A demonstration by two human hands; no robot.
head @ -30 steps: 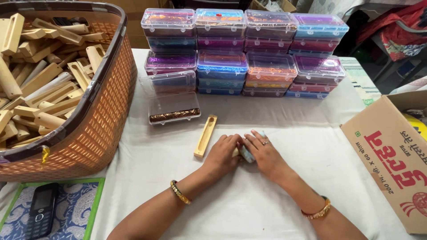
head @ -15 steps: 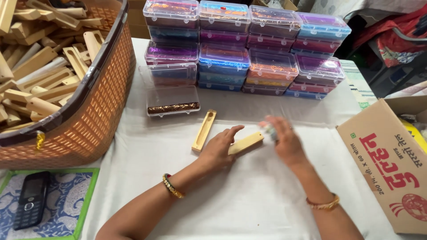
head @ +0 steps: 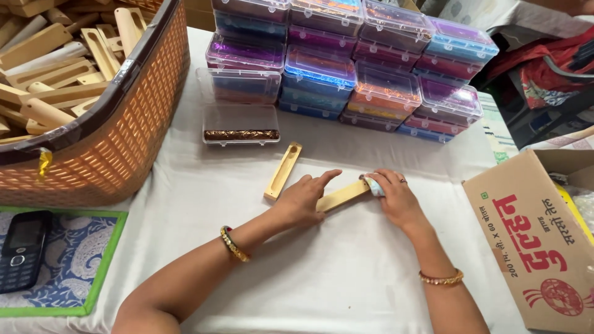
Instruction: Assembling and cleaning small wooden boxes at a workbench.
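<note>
A pale wooden stick (head: 342, 196) lies flat on the white-covered desk (head: 346, 278), slanting between the person's two hands. The left hand (head: 303, 199) presses down on its nearer end with the palm, the fingers (head: 322, 179) stretched out flat and open, gripping nothing. The right hand (head: 396, 196) sits at the far end of the stick, its fingers curled closed around a small whitish-blue object (head: 373, 184) that touches the stick's tip; what the object is cannot be told. Just beside the left hand, a second wooden piece with a long groove (head: 283, 171) lies on the cloth, apart from the stick. Behind it stands a clear plastic box (head: 241, 124) holding a dark brown glittery rod (head: 241, 134). Further back, stacks of clear boxes with coloured contents (head: 365, 68) fill the desk's far side. A woven orange basket (head: 105, 148) full of wooden pieces (head: 55, 68) stands to the left, with a black phone (head: 21, 249) on a patterned blue mat (head: 74, 260) near it. A cardboard box (head: 538, 247) sits to the right.
</note>
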